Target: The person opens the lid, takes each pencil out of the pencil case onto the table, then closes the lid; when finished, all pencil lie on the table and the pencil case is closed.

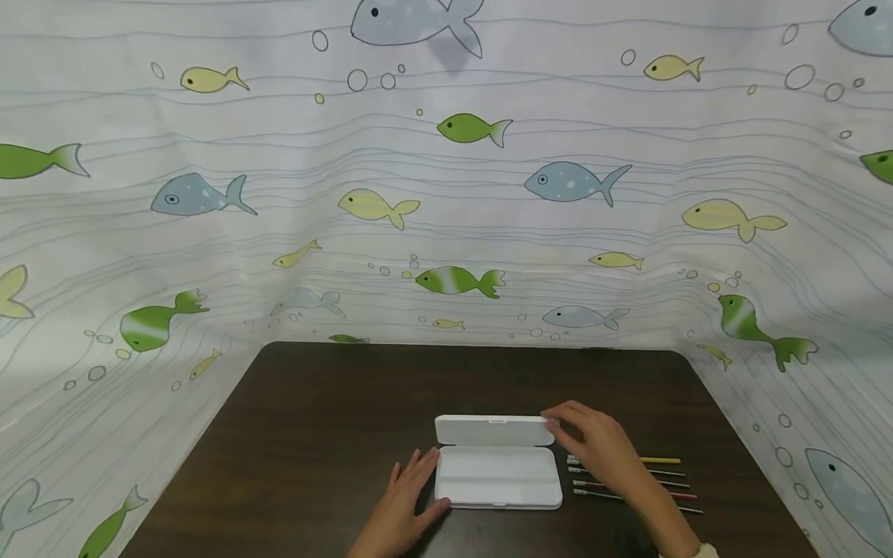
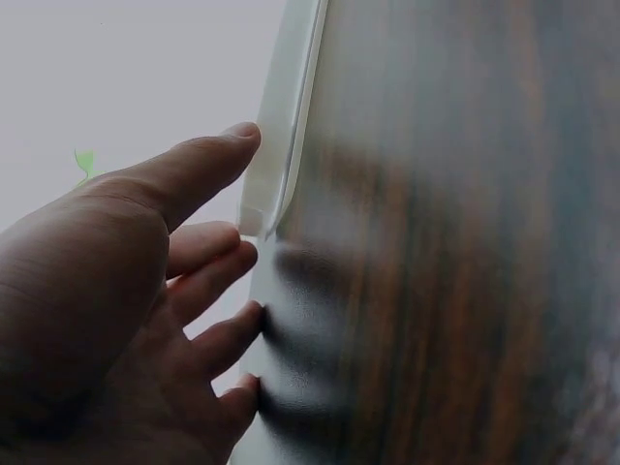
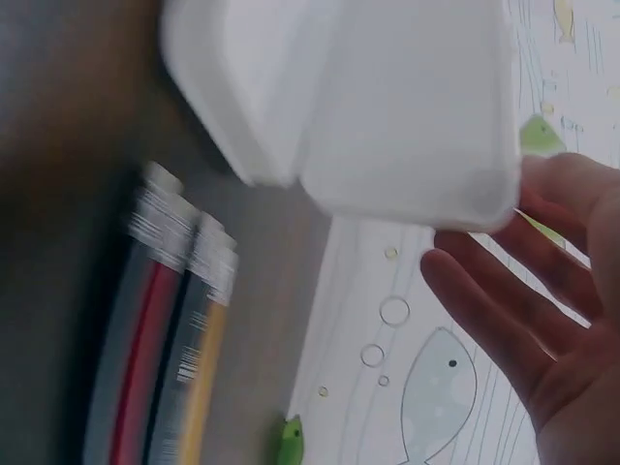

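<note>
A white plastic pencil case [image 1: 474, 477] lies on the table with its lid [image 1: 491, 430] raised at the far side. Its inside shows bare white. My left hand [image 1: 405, 496] rests at the case's left end, fingers spread and fairly straight, the thumb near the front left corner. In the left wrist view, the thumb lies along the case's edge [image 2: 283, 126]. My right hand [image 1: 600, 442] pinches the lid's right corner between thumb and fingers. The right wrist view shows the fingers behind the lid [image 3: 417, 116].
Several pencils [image 1: 663, 485] lie side by side to the right of the case, under my right forearm. Their eraser ends [image 3: 160, 218] point toward the case. The dark brown table [image 1: 335, 411] is surrounded by a white fish-patterned curtain [image 1: 279, 139].
</note>
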Available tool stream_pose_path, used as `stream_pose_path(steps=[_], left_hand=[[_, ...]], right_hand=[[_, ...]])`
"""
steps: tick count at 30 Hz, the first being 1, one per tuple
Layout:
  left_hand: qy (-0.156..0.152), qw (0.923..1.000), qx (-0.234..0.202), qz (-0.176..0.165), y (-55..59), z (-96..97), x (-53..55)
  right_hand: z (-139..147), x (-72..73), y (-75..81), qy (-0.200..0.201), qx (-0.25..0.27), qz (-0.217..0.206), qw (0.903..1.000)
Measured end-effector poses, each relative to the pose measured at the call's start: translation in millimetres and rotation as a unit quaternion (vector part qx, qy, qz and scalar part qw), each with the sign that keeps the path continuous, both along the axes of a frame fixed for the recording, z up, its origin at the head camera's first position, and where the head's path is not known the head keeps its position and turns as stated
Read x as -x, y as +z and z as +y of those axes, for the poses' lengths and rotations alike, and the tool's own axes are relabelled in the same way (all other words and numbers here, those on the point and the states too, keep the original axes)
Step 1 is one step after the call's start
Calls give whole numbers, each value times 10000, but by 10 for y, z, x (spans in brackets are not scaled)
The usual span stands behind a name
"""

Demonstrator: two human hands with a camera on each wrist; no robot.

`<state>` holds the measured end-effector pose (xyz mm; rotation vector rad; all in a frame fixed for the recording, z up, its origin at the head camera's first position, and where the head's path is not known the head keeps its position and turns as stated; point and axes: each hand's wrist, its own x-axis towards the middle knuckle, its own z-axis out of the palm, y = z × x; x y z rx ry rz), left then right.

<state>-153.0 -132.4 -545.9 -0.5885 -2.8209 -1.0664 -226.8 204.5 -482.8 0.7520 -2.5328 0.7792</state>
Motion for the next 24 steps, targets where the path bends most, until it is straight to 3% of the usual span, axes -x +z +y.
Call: stream_pose_path(steps=[5, 8, 11, 13, 16, 20, 24], left_hand=[[26, 9998, -153, -91, 11, -26, 5], [141, 9980, -473, -399, 35, -57, -4], [293, 9942, -747, -714, 54, -76, -6], [309, 9939, -747, -744, 55, -74, -1], [217, 9966, -600, -513, 34, -66, 3], [107, 9988, -421, -242, 18, -62, -8], [99, 9988, -436, -196, 24, -59, -14]], right_hand=[[0, -362, -146, 14, 53, 588, 9983], [7, -517, -278, 208, -176, 1068, 9939], [15, -616, -407, 386, -626, 1258, 9893], [21, -647, -460, 527, -826, 1275, 9870], [27, -652, -496, 645, -1015, 1223, 9852], [31, -636, -500, 777, -1128, 1263, 9825], [31, -625, -490, 809, -1242, 1238, 9812]])
